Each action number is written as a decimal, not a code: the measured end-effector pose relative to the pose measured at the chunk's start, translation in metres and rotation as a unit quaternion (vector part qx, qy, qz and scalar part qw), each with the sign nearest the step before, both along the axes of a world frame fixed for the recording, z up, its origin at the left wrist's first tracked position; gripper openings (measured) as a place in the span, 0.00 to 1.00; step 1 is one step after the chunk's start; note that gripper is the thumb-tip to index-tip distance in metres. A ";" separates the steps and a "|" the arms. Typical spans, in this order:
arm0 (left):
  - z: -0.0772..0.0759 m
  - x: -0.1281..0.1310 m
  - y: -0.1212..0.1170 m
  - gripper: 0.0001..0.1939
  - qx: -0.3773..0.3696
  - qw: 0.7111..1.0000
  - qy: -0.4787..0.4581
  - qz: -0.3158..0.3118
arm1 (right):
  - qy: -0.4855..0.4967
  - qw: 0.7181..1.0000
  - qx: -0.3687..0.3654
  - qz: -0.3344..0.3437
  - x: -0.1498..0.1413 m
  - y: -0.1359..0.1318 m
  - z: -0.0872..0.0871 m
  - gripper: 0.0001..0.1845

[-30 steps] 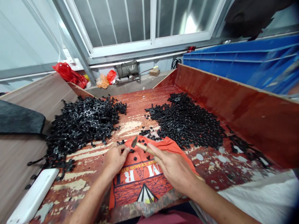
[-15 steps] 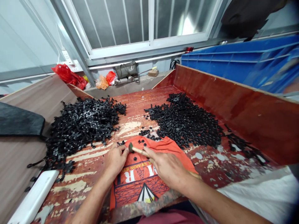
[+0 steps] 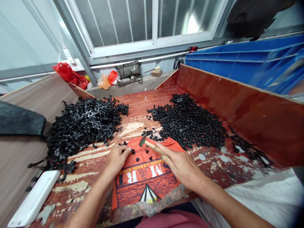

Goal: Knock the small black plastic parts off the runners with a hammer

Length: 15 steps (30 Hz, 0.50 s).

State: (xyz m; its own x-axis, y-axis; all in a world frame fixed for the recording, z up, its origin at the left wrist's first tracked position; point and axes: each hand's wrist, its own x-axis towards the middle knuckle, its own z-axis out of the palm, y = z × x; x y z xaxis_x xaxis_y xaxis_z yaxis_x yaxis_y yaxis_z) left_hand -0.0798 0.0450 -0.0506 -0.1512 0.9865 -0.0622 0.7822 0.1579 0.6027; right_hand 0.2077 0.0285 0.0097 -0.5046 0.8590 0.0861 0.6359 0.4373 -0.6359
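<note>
jutting from right hand point(image 3: 182, 164) toward left hand point(image 3: 117, 159): hammer point(image 3: 152, 146)

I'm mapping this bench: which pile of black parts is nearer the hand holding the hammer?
The right pile, beyond the right hand; the left pile lies farther off.

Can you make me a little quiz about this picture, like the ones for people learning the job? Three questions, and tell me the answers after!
1. Pick one. What is the right hand holding?
a) a spoon
b) a hammer
c) a paintbrush

2. True or false? All the black parts are together in one single pile.

3. Fill in the missing colour. The large crate on the right side of the picture is ____.

Key:
1. b
2. False. There are two large piles, and more parts are scattered around, some of them on the printed cloth.
3. blue
</note>
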 end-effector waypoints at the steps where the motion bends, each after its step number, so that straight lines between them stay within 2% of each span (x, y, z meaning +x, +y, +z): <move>1: 0.000 0.000 0.000 0.21 0.001 1.000 0.000 0.002 | 0.000 1.000 -0.001 0.002 0.001 -0.001 -0.001 0.35; 8: 0.004 0.004 -0.004 0.17 0.003 0.999 0.034 0.017 | -0.025 1.000 -0.014 0.004 0.003 -0.004 -0.003 0.33; 15: 0.008 0.012 -0.008 0.16 0.015 0.994 0.108 0.021 | -0.029 0.999 -0.020 0.006 0.001 -0.006 -0.007 0.29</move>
State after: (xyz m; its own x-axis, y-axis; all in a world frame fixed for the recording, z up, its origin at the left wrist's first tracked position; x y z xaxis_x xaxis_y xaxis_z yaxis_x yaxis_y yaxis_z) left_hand -0.0682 0.0371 -0.0427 -0.1993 0.9799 0.0061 0.8873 0.1778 0.4256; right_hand 0.2084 0.0227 0.0030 -0.5172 0.8556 0.0223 0.6675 0.4196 -0.6151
